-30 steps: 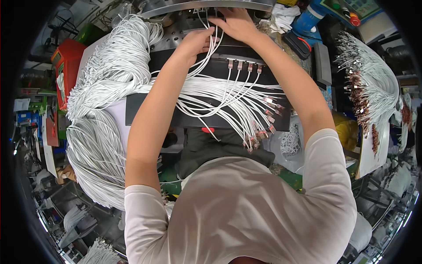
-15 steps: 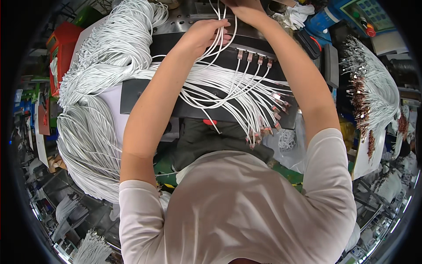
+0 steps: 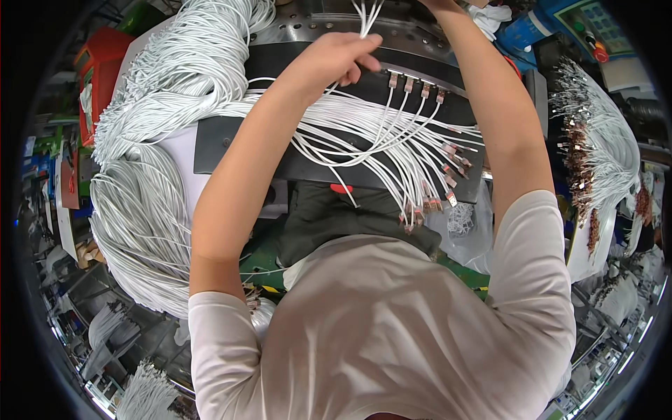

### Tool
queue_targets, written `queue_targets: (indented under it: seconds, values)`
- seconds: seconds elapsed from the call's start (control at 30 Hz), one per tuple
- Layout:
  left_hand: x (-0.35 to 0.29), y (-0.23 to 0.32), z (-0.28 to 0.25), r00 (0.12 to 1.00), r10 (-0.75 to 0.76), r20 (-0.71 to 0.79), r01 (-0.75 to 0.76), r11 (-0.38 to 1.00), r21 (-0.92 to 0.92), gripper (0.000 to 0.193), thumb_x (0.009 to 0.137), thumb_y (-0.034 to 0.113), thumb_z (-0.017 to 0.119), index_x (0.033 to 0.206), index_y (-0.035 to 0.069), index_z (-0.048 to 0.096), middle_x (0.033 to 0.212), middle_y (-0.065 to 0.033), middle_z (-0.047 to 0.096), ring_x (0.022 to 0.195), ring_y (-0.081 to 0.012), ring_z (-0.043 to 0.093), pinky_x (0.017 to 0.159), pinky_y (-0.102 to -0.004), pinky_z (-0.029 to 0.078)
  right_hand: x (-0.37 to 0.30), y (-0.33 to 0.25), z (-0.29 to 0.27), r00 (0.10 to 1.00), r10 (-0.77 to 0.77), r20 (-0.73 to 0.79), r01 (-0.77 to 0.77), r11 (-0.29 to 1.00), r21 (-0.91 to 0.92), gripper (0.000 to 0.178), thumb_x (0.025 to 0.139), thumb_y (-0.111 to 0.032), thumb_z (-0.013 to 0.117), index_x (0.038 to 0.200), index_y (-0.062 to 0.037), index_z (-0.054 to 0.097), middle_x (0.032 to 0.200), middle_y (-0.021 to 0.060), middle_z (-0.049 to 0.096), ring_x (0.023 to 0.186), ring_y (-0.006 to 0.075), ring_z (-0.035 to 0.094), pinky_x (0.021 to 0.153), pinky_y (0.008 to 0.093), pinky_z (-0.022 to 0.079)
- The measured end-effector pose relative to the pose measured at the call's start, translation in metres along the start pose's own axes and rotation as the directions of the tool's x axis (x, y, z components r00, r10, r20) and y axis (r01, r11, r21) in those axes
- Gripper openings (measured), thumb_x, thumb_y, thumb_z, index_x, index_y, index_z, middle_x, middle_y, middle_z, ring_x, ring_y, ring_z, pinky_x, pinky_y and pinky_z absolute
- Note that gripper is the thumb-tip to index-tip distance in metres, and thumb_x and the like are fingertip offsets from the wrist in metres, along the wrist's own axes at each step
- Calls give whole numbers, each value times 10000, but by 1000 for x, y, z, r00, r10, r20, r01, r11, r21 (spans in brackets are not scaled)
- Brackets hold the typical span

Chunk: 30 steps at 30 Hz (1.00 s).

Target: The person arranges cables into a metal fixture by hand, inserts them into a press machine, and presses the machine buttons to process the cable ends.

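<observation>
Your left hand [image 3: 336,59] is pinching a few white wires [image 3: 365,15], closed on them; they are running far, straight up from it. Your right hand [image 3: 441,4] is mostly cropped at the far edge, grip untellable. The left is nearer the connectors [image 3: 414,84], just right.

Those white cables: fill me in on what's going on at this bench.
A person is working white cables at a black fixture. The left hand pinches a few cables running up out of view. The right hand is mostly cut off at the top edge. Four plugs sit in a row on the fixture, and loose cable ends fan over its front edge. A big cable bundle lies to the left.
</observation>
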<state>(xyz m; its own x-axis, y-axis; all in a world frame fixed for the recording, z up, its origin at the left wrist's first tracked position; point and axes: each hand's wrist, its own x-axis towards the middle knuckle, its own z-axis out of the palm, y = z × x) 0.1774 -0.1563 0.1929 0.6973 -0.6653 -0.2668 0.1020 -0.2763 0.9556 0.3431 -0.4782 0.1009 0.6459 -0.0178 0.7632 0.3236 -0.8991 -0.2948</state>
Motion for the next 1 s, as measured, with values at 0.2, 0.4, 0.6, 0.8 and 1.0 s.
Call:
queue_targets:
  seconds: [0.2, 0.4, 0.6, 0.8, 1.0]
  values:
    - [-82, 40, -81, 890, 445, -94, -451, 891, -49, 317, 1022, 267, 557, 987, -3, 719, 751, 22, 485, 637, -63, 398, 594, -224, 346, -12, 11, -7, 998, 9, 67, 8, 967, -256, 278, 916, -303, 675, 976, -36, 724, 885, 186, 689, 840, 327, 647, 777, 433, 522]
    - [-147, -46, -260, 423, 94, -901, 224, 953, 205, 582, 1024, 506, 544, 809, -7, 713, 676, -29, 582, 624, -147, 506, 614, -338, 407, -52, -130, -80, 968, 161, 193, -156, 987, -41, 316, 936, -303, 655, 1063, -19, 715, 1021, 218, 699, 985, 366, 661, 860, 436, 512]
    - [-110, -40, -62, 577, 342, -742, 60, 888, 456, 444, 1021, 382, 590, 821, 0, 695, 601, -36, 547, 592, -111, 474, 583, -318, 411, -101, -143, -164, 882, 324, 341, -230, 929, -290, 380, 887, -337, 747, 1149, -64, 710, 1030, 125, 660, 1021, 337, 611, 938, 411, 477]
    - [-86, -48, 64, 621, 770, 145, -610, 359, 707, 141, 868, 165, 743, 947, 69, 677, 933, -79, 657, 938, -269, 635, 785, -364, 528, -133, -142, -215, 913, 308, 266, -324, 946, 17, 347, 897, -297, 744, 1138, -50, 705, 947, 124, 617, 945, 329, 600, 879, 414, 474]
    - [-63, -49, 97, 654, 746, 126, -567, 373, 734, 138, 873, 136, 727, 987, 75, 677, 932, -77, 654, 925, -270, 625, 816, -388, 524, -176, -140, -228, 856, 108, 506, -100, 994, -42, 259, 946, -236, 689, 1122, -48, 705, 965, 145, 614, 939, 322, 610, 863, 398, 476]
